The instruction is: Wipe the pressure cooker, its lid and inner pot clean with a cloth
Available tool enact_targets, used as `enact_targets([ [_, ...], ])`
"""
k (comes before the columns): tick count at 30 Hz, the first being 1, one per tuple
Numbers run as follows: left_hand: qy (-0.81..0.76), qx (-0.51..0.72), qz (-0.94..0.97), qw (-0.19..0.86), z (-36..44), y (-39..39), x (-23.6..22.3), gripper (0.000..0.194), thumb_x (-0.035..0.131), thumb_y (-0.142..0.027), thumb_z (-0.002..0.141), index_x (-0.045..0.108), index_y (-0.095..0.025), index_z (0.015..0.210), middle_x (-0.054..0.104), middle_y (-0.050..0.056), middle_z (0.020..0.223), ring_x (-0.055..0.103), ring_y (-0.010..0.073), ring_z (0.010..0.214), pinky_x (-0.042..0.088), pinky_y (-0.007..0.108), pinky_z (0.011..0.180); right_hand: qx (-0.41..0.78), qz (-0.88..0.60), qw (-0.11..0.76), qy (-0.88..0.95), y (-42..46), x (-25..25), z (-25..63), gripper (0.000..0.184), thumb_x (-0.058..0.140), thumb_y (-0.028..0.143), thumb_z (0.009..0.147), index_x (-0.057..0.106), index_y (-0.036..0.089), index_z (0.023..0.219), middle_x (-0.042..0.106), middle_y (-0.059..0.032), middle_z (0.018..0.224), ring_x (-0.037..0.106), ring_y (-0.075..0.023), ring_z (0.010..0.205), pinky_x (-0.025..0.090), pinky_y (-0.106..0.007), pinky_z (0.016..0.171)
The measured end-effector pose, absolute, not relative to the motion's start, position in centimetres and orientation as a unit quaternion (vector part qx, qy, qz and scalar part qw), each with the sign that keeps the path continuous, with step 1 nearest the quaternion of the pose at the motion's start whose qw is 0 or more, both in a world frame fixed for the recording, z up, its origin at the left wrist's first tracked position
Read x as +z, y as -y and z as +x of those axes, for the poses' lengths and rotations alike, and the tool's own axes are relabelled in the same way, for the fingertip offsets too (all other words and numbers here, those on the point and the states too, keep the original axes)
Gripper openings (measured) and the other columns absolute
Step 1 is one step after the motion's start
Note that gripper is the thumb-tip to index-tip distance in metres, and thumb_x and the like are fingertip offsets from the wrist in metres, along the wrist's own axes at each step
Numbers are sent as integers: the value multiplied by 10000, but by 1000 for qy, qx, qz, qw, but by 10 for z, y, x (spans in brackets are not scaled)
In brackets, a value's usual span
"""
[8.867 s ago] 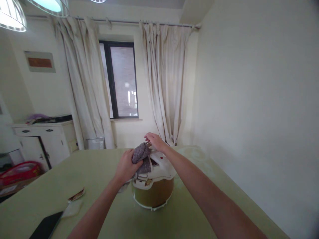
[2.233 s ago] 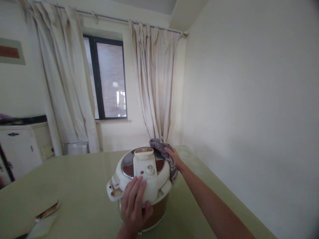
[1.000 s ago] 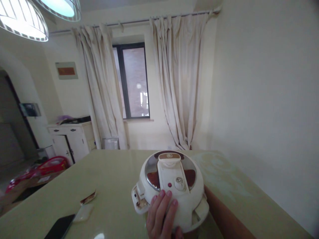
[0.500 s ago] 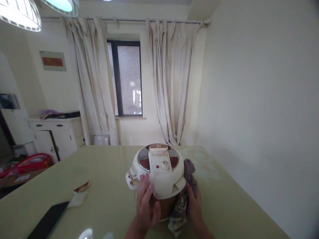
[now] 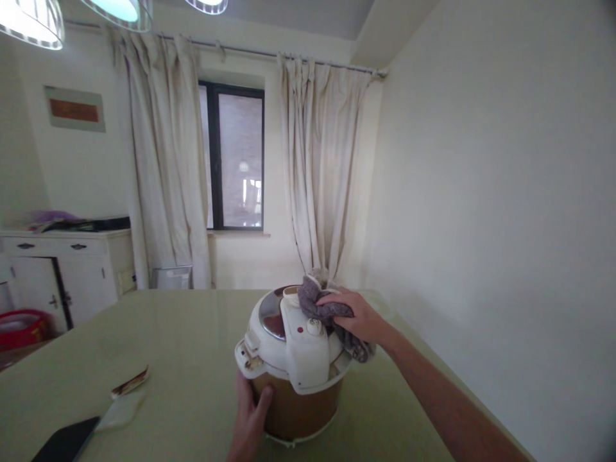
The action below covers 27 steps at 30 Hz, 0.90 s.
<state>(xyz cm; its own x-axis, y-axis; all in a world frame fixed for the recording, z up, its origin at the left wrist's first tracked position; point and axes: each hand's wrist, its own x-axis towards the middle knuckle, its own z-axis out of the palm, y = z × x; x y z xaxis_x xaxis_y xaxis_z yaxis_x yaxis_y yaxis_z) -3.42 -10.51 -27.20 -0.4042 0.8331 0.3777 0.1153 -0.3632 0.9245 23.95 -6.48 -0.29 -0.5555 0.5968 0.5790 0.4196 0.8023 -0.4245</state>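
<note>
A white and brown electric pressure cooker (image 5: 301, 407) stands upright on the table, its lid closed. My right hand (image 5: 359, 314) is closed around a grey-brown cloth (image 5: 327, 308), pressed onto the right side of the lid near the knob. Part of the cloth hangs down over the lid's right rim. Against the cooker's lower left side, below the side handle, my left hand (image 5: 250, 414) grips the body. Its thumb shows on the brown wall, while the other fingers are partly hidden behind.
The pale green table (image 5: 192, 359) carries a dark phone-like slab (image 5: 67, 439) and a small brown-and-white item (image 5: 129, 383) at left. A white wall (image 5: 481, 224) runs along the right edge. Curtains, a window and a white cabinet (image 5: 86, 279) lie beyond.
My right hand has lifted the cloth from the cooker's right side onto its lid. My left hand has moved from the front rim to the lower left side. The view has turned slightly right.
</note>
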Motion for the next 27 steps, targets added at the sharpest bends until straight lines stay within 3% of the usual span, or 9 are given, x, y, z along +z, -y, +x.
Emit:
enact_targets([
  [6,-509,665,479,262,-43,101,-285,935,608,-631,903,260,-189,1649,318,157,1707,233,380,1602,176,543,1316,-55,-181,153,970,54,44,168,474,666,125,780,778,296,1207,744,-52,1132,643,-256,1088,476,-394,1017],
  [9,-515,637,495,288,-54,103,-286,948,619,-640,892,274,-164,1636,316,179,1705,224,374,1605,171,539,1316,-90,-163,107,977,47,50,129,345,684,164,800,798,282,1103,756,-49,1100,648,-263,1067,487,-388,966],
  [12,-540,625,483,291,-63,108,-287,955,634,-673,862,328,-159,1606,325,186,1701,209,379,1609,148,542,1317,-48,-149,142,977,39,47,121,276,715,197,794,801,284,1041,760,-24,1099,659,-241,1056,481,-363,978],
  [16,-541,624,490,279,-66,118,-281,885,657,-672,853,398,-208,1559,412,159,1660,292,368,1581,198,537,1309,68,-140,250,956,34,30,166,326,721,168,749,810,267,1047,752,-23,1092,663,-228,1065,456,-364,1061],
  [22,-500,697,446,257,-55,121,-254,851,653,-716,847,458,-260,1538,488,125,1615,402,391,1520,308,531,1275,190,-297,417,838,36,-15,254,381,633,202,693,797,233,1036,782,-36,1096,694,-274,1085,502,-417,1049],
  [25,-433,739,445,263,-57,122,-231,971,719,-714,798,368,-322,1613,469,83,1645,443,399,1494,411,508,1226,185,-351,423,814,33,-27,269,406,636,221,689,793,219,1064,791,-50,1107,708,-285,1069,515,-440,1039],
  [27,-428,743,432,280,-60,125,-217,963,761,-672,788,389,-333,1609,496,71,1630,490,397,1460,474,500,1180,157,-385,400,817,27,-27,268,411,637,215,705,792,210,1085,794,-63,1115,714,-284,1058,516,-451,1043],
])
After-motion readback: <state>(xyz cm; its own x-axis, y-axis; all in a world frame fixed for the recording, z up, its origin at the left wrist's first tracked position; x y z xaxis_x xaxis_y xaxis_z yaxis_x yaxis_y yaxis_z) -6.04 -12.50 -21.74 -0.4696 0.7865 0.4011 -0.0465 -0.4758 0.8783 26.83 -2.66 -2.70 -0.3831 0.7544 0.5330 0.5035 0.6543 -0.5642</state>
